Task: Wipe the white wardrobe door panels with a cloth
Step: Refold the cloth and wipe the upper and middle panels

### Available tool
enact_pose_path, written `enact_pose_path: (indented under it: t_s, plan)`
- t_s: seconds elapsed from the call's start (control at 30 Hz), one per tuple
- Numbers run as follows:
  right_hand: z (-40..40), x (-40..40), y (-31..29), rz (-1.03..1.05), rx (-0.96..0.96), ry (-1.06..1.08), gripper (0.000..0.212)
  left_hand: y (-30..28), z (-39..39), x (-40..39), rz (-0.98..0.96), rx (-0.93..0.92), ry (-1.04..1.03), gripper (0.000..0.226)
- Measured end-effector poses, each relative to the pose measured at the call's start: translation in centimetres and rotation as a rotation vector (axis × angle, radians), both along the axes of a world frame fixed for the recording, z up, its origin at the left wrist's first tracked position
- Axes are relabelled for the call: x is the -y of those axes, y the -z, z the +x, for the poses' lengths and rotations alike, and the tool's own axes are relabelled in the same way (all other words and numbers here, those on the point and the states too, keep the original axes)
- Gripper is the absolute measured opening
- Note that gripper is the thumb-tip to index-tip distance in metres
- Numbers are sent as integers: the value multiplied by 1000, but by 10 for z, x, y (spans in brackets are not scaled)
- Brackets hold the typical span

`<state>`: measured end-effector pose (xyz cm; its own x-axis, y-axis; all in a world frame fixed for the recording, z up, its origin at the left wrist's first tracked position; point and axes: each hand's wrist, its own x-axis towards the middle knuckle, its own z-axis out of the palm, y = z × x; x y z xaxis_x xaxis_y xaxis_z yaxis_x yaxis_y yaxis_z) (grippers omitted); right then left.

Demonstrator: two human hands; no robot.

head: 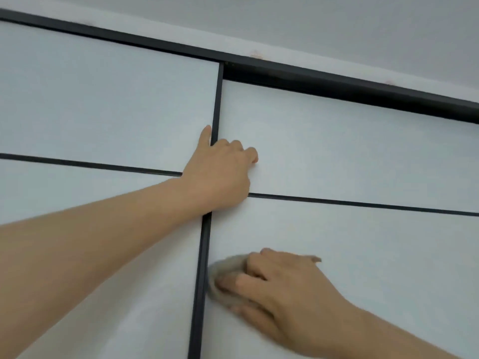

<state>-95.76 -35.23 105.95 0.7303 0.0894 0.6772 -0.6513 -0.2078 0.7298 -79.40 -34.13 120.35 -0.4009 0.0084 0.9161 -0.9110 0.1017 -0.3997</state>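
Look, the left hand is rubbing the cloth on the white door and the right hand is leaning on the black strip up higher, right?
Not quite: the hands are swapped. The head view shows the right hand rubbing the cloth on the white door, while the left hand leans on the black strip up higher.

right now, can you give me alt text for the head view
A right hand presses a grey cloth against a white wardrobe door panel beside a black vertical frame strip. The left hand rests higher up across that strip.
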Motion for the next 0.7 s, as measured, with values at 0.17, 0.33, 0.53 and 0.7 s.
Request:
enact_pose_path:
  t_s: [0.17,0.33,0.53,0.7]
  plan:
    - [-37,-4,-84,-15,512,-55,33,54,10,-4,20,33,57,47]
    - [27,9,8,48,422,-98,42,62,12,-2,0,40,109,53]
    - [7,14,78,46,-52,68,13,74,8,1,-21,53,12,45]
    - [-28,-8,-45,-138,470,-12,25,80,4,1,-50,58,-61,54]
